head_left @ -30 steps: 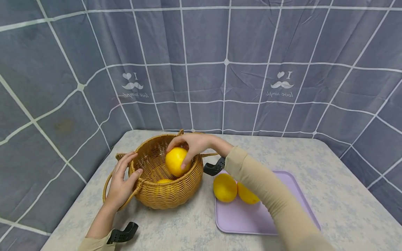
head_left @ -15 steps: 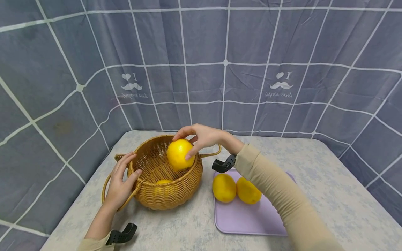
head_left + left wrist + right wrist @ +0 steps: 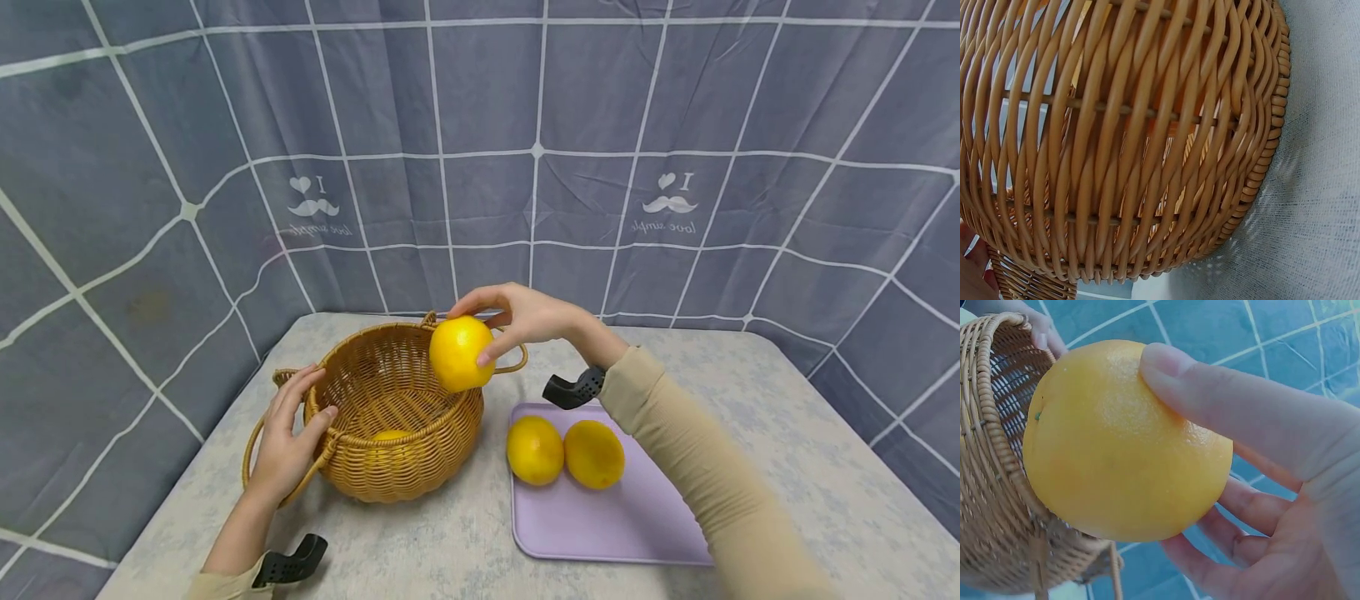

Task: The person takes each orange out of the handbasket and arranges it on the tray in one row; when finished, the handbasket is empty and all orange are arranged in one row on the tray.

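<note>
My right hand [image 3: 536, 317] holds an orange [image 3: 461, 354] between thumb and fingers, over the right rim of a wicker basket [image 3: 397, 471]. In the right wrist view the same orange [image 3: 1116, 450] shows a small green stem mark, and its underside hangs free. Across the basket's left rim rests my left hand [image 3: 292, 437], fingers mostly straight and tips over the edge, beside a loop handle. Deep in the basket lies another yellow-orange fruit [image 3: 392, 435], mostly hidden by the front wall. The left wrist view is filled by the basket's woven side [image 3: 1116, 144].
A lilac tray [image 3: 607, 529] lies on the table right of the basket. Two oranges sit side by side in its upper left part, a left one [image 3: 535, 450] and a right one [image 3: 594, 454]. Behind the table hangs a grey-blue checked curtain [image 3: 487, 200].
My right hand has lifted the orange out of the basket's inside, up and to the right, to above the rim. The left hand stays in place on the basket.
</note>
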### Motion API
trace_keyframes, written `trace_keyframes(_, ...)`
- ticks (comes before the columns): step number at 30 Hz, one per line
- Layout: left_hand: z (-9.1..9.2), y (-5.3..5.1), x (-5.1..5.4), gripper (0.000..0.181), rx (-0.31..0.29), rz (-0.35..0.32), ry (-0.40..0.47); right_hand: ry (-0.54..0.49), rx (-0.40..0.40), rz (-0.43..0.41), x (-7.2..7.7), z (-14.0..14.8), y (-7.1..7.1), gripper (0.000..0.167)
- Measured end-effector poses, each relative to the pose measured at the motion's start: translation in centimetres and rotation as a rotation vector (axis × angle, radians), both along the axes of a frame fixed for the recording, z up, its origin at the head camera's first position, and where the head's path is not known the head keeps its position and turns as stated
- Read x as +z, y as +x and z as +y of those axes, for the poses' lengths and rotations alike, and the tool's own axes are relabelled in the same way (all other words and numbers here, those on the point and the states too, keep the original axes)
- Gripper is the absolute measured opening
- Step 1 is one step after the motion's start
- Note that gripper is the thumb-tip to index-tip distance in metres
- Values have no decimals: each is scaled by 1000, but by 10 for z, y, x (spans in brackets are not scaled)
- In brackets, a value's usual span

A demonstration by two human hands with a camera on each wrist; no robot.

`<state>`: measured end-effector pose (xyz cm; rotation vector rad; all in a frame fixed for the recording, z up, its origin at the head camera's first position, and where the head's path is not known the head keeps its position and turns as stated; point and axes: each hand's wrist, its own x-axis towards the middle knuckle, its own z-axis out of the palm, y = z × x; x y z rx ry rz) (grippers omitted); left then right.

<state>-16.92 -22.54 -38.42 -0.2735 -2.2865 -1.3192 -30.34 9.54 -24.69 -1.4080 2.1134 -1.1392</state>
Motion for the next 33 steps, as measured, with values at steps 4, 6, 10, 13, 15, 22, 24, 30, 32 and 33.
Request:
trace_keyframes(4,0,0,-1,52,3,-4,-2,-28,-24,-1,2,21,3,62)
trace_keyframes(6,0,0,-1,52,4,-6,-5,-41,-29,5,2,33,4,62)
trace_keyframes(10,0,1,0,52,6,-6,-7,-49,-41,12,-1,56,8,62)
trace_keyframes(13,0,1,0,52,3,0,-4,-53,-59,0,-5,74,12,63)
trace_keyframes(15,0,2,0,51,3,3,-2,-61,-73,-13,-8,85,15,63)
trace_keyframes(22,0,1,-1,49,3,-9,8,-85,-121,-38,-24,123,24,62)
trace_keyframes(24,0,1,-1,49,2,-10,10,-101,-123,-37,-29,134,26,61)
trace_keyframes(30,1,0,-1,49,1,-15,17,-139,-162,-59,-43,164,32,60)
trace_keyframes(32,1,0,0,50,3,-17,17,-143,-180,-62,-48,174,35,60)
trace_keyframes(33,1,0,0,50,3,-18,18,-145,-186,-58,-52,179,36,59)
